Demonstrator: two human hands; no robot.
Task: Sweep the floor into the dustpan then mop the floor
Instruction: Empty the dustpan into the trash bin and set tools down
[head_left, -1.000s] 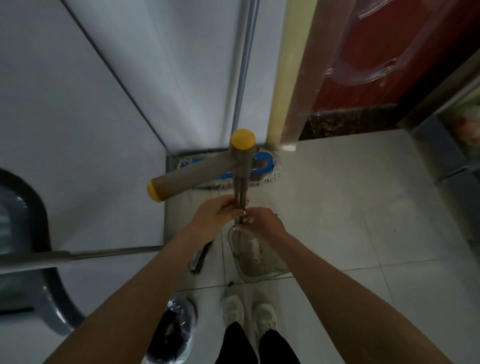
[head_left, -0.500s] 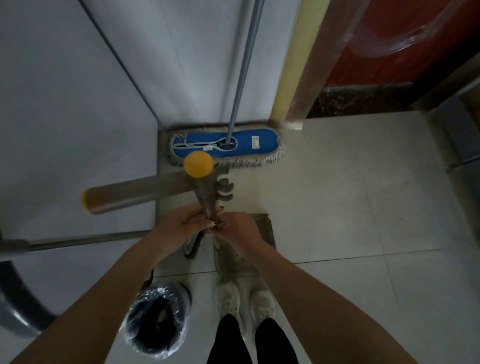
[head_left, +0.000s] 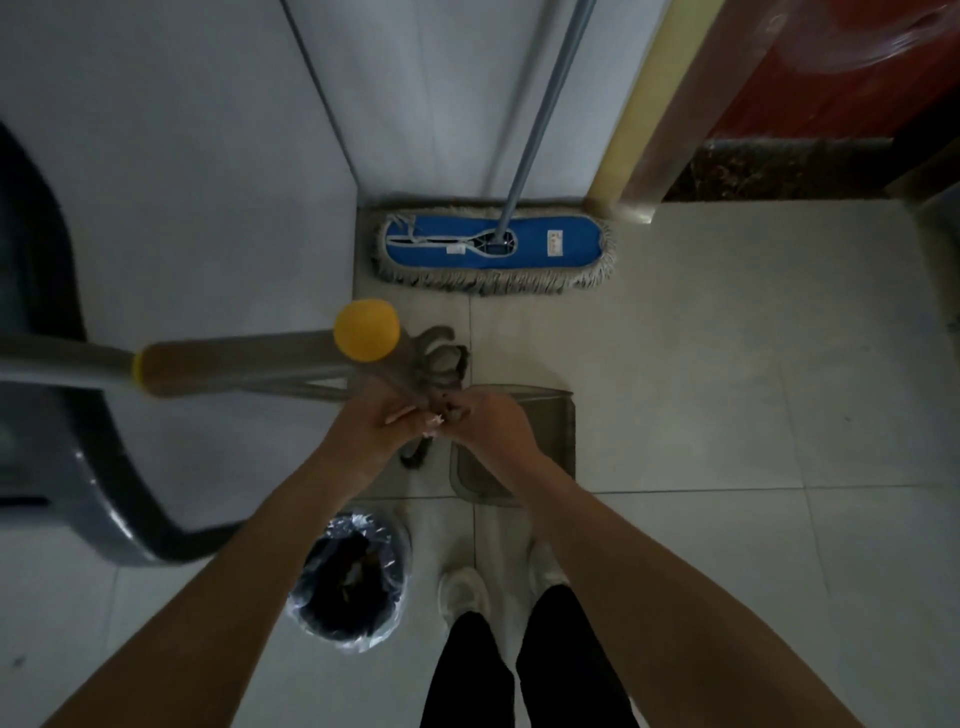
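- While the left hand (head_left: 363, 436) and the right hand (head_left: 491, 423) meet, their fingers (head_left: 401, 415) are curled around the grey handle (head_left: 410, 371) with yellow cap (head_left: 367, 330).
- The dustpan (head_left: 545, 436) stands on the floor (head_left: 727, 364) under them.
- The blue mop (head_left: 493, 244) leans in the corner.

Blue mop head (head_left: 493, 242), yellow handle cap (head_left: 367, 329)

Person, viewed from above. Both forearms (head_left: 270, 551) are bare to the frame's edge. The left hand (head_left: 363, 431) has long fingernails (head_left: 401, 415) with a pale polish; the right hand (head_left: 491, 423) wears nothing. Legs: close-fitting black trousers (head_left: 566, 660). Feet: white shoes (head_left: 462, 592) with rounded toes.
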